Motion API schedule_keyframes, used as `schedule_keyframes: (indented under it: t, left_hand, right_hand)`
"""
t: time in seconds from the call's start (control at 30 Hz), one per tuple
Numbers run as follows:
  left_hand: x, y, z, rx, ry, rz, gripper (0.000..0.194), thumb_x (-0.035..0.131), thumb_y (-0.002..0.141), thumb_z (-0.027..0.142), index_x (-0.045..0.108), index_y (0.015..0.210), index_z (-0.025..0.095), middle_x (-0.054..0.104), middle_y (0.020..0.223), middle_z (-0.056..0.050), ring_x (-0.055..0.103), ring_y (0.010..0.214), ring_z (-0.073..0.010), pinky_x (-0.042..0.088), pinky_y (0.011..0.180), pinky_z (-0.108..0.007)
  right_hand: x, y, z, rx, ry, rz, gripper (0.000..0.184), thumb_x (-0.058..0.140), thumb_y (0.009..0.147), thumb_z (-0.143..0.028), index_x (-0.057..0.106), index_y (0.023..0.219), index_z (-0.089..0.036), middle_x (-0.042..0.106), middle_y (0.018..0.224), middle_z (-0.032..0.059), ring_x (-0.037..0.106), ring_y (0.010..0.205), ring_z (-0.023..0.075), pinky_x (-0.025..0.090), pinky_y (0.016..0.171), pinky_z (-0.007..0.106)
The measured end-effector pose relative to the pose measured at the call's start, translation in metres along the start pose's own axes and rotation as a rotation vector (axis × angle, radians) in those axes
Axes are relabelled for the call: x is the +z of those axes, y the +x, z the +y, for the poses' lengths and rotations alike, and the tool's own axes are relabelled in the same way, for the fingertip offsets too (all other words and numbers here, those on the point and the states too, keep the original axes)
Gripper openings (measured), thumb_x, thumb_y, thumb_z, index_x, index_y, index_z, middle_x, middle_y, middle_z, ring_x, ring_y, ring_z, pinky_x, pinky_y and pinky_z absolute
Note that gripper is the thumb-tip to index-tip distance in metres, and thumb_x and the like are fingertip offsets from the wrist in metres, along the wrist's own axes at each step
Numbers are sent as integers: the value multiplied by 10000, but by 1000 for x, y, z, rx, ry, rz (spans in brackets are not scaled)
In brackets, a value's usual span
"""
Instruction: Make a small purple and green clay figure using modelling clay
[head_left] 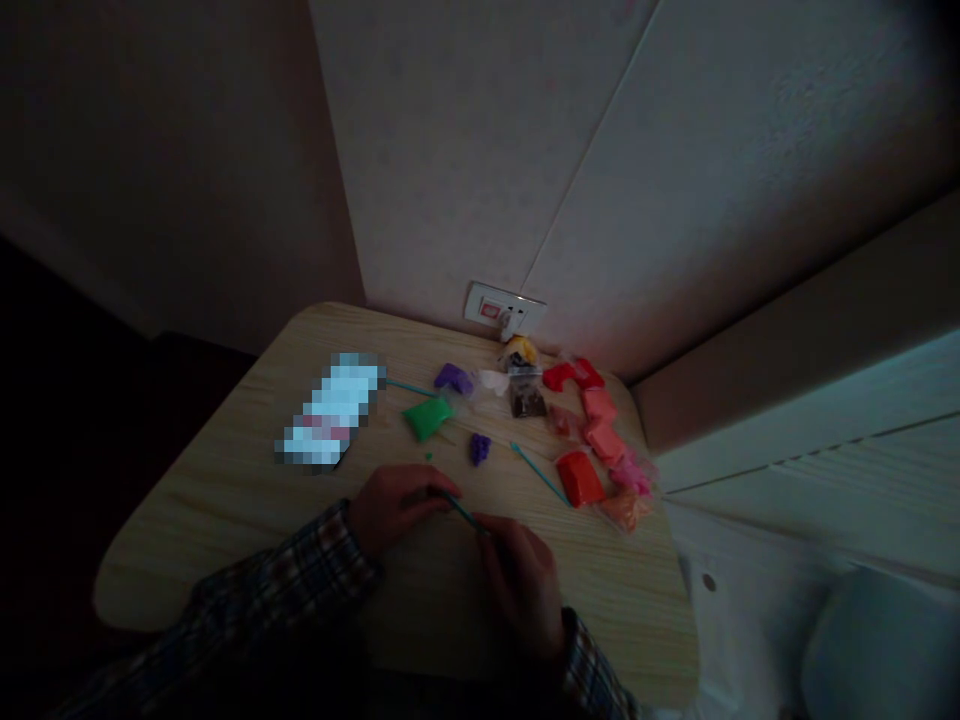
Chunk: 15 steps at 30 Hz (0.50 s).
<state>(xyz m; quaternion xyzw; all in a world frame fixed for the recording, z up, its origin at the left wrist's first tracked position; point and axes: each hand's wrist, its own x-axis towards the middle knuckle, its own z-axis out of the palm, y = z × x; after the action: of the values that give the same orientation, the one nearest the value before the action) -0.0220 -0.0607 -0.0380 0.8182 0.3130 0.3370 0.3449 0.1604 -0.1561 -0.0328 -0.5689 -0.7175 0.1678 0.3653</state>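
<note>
My right hand (521, 575) is closed around the lower end of a thin teal modelling tool (466, 513). The tool slants up and left to the fingertips of my left hand (397, 505), which are pinched together. Whether they grip its tip or a small piece there is too dark to tell. Just beyond my hands a bumpy purple clay cluster (480, 449) lies on the table, with a tiny green clay bit (428, 456) to its left. Behind that bit is a green clay packet (428, 418).
On the wooden table (225, 500) a lit phone (334, 410) lies at left. Purple clay (454, 378), a black packet (527, 395), a red packet (579, 478) and several pink ones sit behind and right. Another teal tool (541, 474) lies nearby. A wall socket (504, 307) is behind.
</note>
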Motion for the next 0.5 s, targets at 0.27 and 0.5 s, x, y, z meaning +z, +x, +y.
schedule_keyframes:
  t: [0.27, 0.5]
  left_hand:
    - [-8, 3, -4, -16, 293, 256, 224, 541, 885, 271, 661, 730, 164, 702, 705, -29, 662, 666, -149, 549, 652, -251]
    - [-6, 4, -11, 57, 468, 272, 235, 510, 899, 213, 706, 786, 150, 672, 766, -59, 622, 731, -160, 531, 676, -268]
  right_hand:
    - [-3, -1, 2, 102, 57, 167, 166, 459, 898, -190, 607, 972, -187, 717, 757, 33, 677, 648, 144, 526, 588, 216]
    - [-3, 0, 3, 149, 66, 221, 156, 465, 895, -191, 606, 961, -186, 714, 747, 22, 680, 640, 131, 518, 583, 196]
